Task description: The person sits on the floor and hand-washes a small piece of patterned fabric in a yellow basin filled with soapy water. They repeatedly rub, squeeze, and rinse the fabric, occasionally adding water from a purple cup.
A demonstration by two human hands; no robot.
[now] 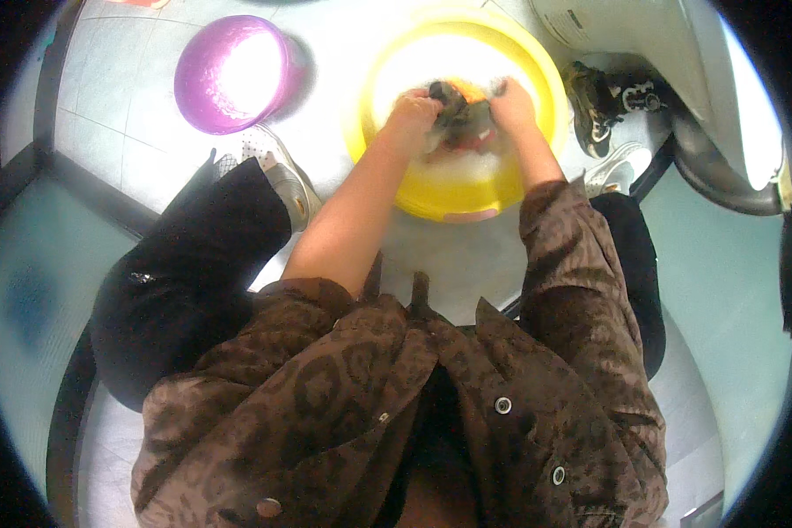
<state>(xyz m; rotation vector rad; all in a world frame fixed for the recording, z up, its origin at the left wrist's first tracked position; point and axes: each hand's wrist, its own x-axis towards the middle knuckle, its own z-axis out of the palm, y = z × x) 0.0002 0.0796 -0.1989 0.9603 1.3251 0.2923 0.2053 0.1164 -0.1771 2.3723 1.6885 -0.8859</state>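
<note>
A yellow plastic basin [459, 201] stands on the floor before me with whitish, sudsy water in it. Over the water, my left hand [417, 113] grips the left end of a dark grey item [459, 112], which looks like wet cloth but is blurred. My right hand [513, 105] has its fingers curled at the item's right side. Something orange [470, 91] shows just behind it, and a blurred red patch [468, 140] lies below. The undersides of both hands are hidden.
To the left stands a purple basin [191, 86], its inside washed out by glare. Dark shoes [591, 112] lie right of the yellow basin, beside a white appliance-like body [673, 53] and a grey corrugated hose [713, 175]. My white shoes [290, 188] flank the basin on tiled floor [99, 119].
</note>
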